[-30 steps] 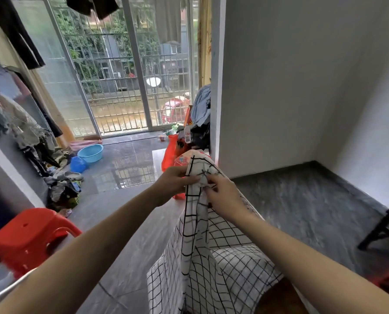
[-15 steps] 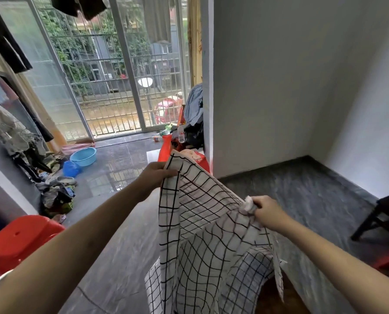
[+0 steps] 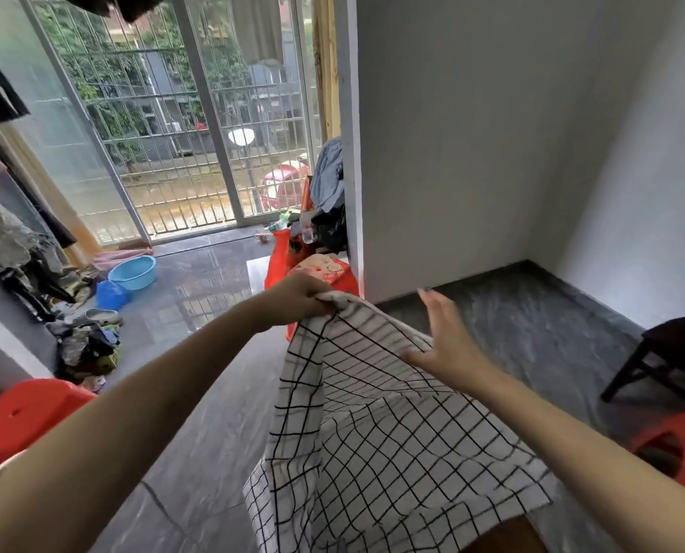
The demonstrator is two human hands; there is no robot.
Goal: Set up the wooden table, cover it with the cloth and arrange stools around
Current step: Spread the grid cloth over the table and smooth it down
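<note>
A white cloth with a black grid (image 3: 372,425) hangs in front of me. My left hand (image 3: 301,299) grips its top corner, held up at mid-frame. My right hand (image 3: 440,337) is spread with straight fingers, its thumb side touching the cloth's upper edge, holding nothing. A sliver of the brown wooden table (image 3: 508,538) shows under the cloth at the bottom edge; the rest of it is hidden. One red plastic stool (image 3: 21,417) stands at the left, another red stool (image 3: 679,449) at the right edge.
A dark wooden stool (image 3: 667,353) stands by the right wall. Red bags and a grey garment (image 3: 313,249) pile against the white wall corner. A blue basin (image 3: 133,271) and clothes heaps (image 3: 85,345) lie left, before the barred glass doors. Grey tile floor (image 3: 213,393) stretches ahead.
My right hand let go of the cloth corner it pinched and opened flat, moving up along the cloth's edge. My left hand kept its grip. The cloth has spread wider.
</note>
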